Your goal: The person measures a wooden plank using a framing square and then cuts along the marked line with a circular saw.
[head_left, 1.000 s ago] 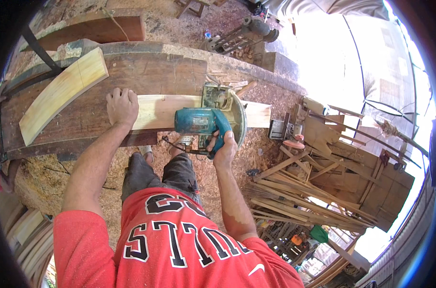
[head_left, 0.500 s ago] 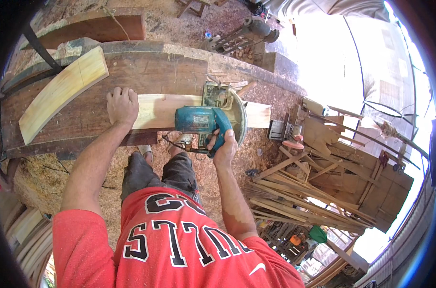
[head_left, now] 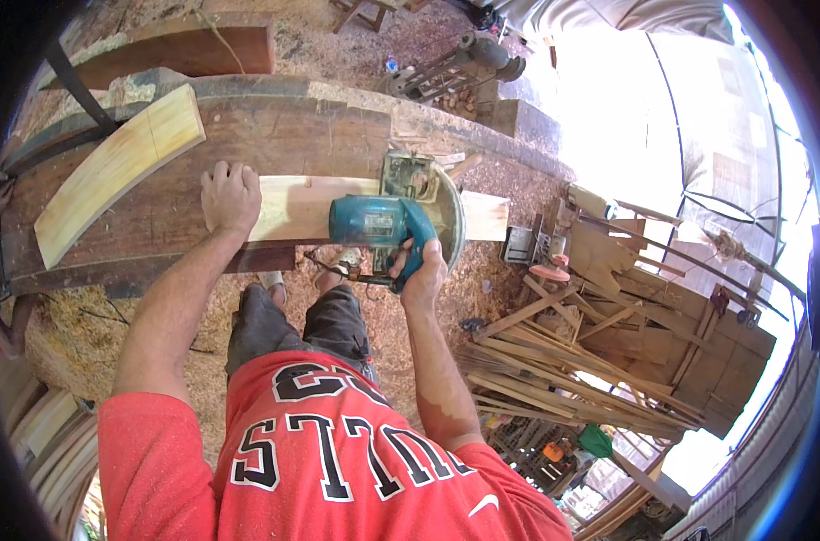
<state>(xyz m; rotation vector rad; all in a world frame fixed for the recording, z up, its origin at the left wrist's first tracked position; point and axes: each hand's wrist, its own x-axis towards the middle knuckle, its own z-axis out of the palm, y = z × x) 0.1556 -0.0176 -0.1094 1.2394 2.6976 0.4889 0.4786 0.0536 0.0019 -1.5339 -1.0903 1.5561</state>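
Head: holding plank in curled left hand; gripping circular saw with right hand at right edge of desk, likely for clearance.

Head view: fisheye on person's head, facing steeply down. Red shirt close below lens, filling bottom; left hand and right hand farther off, near mid-frame. Workbench, then floor, lower still; wide sweep takes in wood pile at right.

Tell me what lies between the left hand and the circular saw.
In the head view, a stretch of the pale board spans from the left hand to the circular saw, with nothing visible on it.
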